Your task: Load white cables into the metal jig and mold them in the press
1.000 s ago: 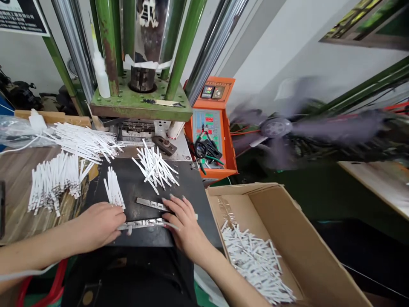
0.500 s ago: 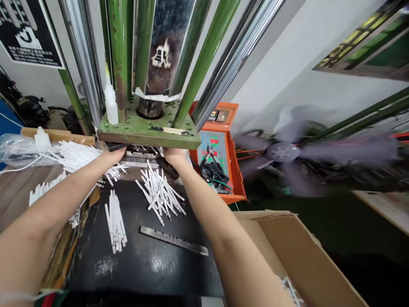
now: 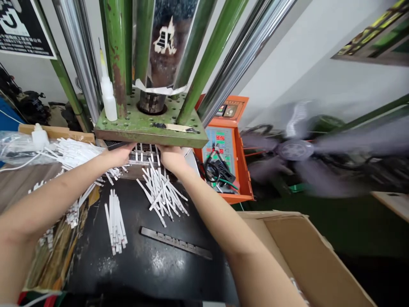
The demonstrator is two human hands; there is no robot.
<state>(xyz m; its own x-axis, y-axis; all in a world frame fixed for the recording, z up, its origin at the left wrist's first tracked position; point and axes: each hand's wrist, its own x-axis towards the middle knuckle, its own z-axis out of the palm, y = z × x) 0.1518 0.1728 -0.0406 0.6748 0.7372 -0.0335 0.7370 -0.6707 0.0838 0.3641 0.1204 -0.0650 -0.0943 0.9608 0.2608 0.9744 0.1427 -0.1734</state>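
Note:
Both my hands reach under the green press plate (image 3: 150, 128). My left hand (image 3: 119, 154) and my right hand (image 3: 171, 157) grip the two ends of a metal fixture bar (image 3: 145, 154) with white sticks standing out of it; most of the bar is hidden by the plate. A loose heap of white sticks (image 3: 161, 192) lies just below my right hand on the black work surface (image 3: 143, 260). A small neat bundle of sticks (image 3: 115, 221) lies left of centre. A second flat metal bar (image 3: 175, 243) rests alone on the black surface.
Large piles of white sticks (image 3: 73, 155) cover the wooden bench at left, by a plastic bag (image 3: 15, 147). A white squeeze bottle (image 3: 108, 98) stands on the plate. An orange control box (image 3: 228, 149) sits right of the press. A cardboard box (image 3: 297, 251) stands lower right; a fan (image 3: 295, 149) spins behind.
One second ago both hands held the bar on the black surface near me. They carried it up under the press, and now it sits slightly nearer, its sticks showing between my hands.

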